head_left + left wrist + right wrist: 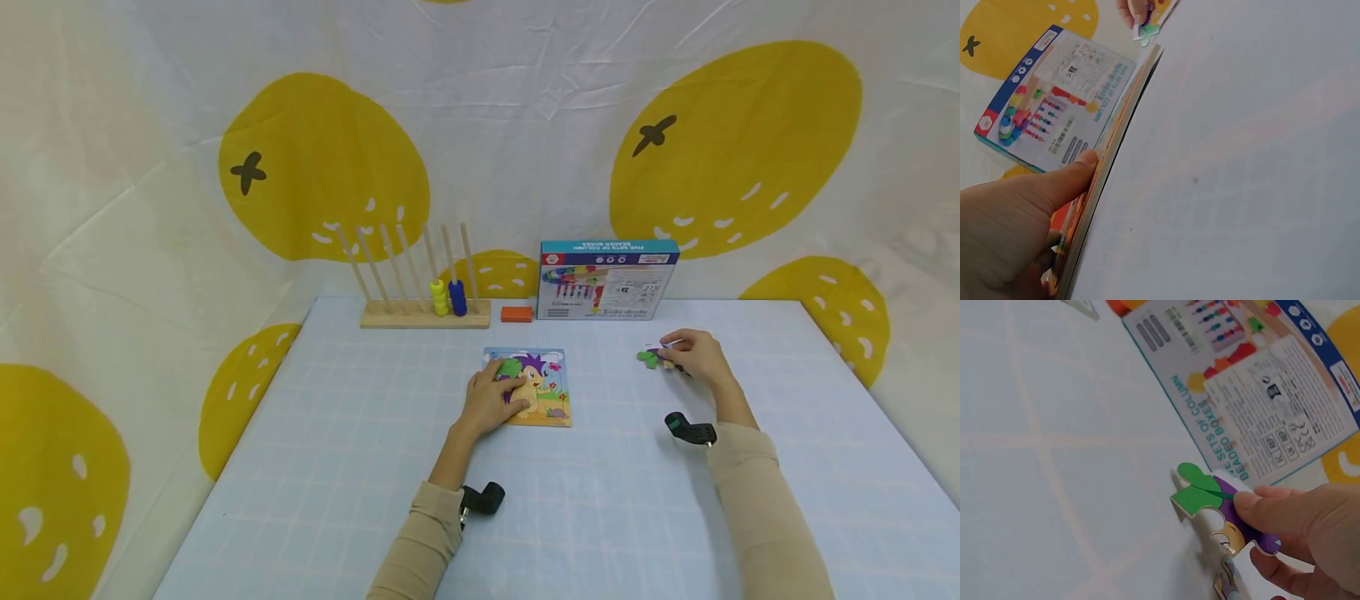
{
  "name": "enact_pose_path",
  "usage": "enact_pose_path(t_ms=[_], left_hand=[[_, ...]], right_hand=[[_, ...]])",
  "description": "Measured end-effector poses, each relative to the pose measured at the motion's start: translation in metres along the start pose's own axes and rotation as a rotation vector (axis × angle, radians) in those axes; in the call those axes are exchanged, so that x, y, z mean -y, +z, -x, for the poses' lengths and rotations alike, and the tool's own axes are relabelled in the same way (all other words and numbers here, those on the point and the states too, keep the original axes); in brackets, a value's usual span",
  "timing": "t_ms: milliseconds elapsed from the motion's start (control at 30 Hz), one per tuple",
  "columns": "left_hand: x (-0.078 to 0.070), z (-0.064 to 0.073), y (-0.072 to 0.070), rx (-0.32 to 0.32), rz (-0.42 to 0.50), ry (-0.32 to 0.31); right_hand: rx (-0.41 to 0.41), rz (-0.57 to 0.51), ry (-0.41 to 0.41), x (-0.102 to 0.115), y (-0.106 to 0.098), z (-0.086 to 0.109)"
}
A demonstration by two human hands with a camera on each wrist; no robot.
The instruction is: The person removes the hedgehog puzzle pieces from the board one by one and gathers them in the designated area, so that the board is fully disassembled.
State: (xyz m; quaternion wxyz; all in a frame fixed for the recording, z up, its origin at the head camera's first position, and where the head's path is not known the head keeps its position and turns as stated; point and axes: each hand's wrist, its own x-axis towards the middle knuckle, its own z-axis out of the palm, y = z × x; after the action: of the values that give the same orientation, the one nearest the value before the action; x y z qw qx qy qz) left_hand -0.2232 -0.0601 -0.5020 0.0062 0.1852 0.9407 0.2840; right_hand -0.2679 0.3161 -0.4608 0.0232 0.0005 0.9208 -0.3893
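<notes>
In the head view, my left hand (487,402) rests on a square picture puzzle (551,410) with a purple-haired cartoon animal. Its thumb and fingers lie spread apart on the picture's left half. The left wrist view sees the puzzle board (1119,134) nearly edge-on, the thumb at its edge and the other fingers partly hidden. To the right, my right hand (699,357) pinches a puzzle piece (1194,497) between thumb and fingers. That piece is green and purple with part of a face. Just below it, another puzzle piece (1227,584) lies on the table, partly out of view.
Behind the puzzle stands a wooden peg rack (423,320) with yellow beads (439,297) and blue beads (457,297) on two pegs. An orange block (516,314) lies beside it, next to an upright toy box (607,283). A patterned cloth hangs behind the table.
</notes>
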Motion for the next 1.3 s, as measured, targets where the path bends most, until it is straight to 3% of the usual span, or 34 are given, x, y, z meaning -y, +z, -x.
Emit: enact_pose_path(t_ms=[267,533,800,967,1133,1300], left_hand=[[0.001,0.000,0.001,-0.005,-0.005,0.004],[0.001,0.001,0.001,0.001,-0.017,-0.003],[0.002,-0.001,0.001,0.000,-0.016,0.002],[0.003,-0.001,0.001,-0.004,-0.011,0.003],[0.002,-0.001,0.000,0.001,-0.016,-0.003],[0.000,0.000,-0.001,0.008,-0.016,-0.010]], right_hand=[[0.053,0.096,0.061,0.001,0.001,-0.009],[0.020,0.004,0.108,-0.003,0.003,-0.013],[0.085,0.070,0.038,-0.002,0.006,-0.015],[0.129,0.047,0.012,-0.001,0.002,-0.016],[0.160,0.051,0.021,0.000,0.003,-0.017],[0.168,0.126,0.048,0.002,0.005,-0.017]])
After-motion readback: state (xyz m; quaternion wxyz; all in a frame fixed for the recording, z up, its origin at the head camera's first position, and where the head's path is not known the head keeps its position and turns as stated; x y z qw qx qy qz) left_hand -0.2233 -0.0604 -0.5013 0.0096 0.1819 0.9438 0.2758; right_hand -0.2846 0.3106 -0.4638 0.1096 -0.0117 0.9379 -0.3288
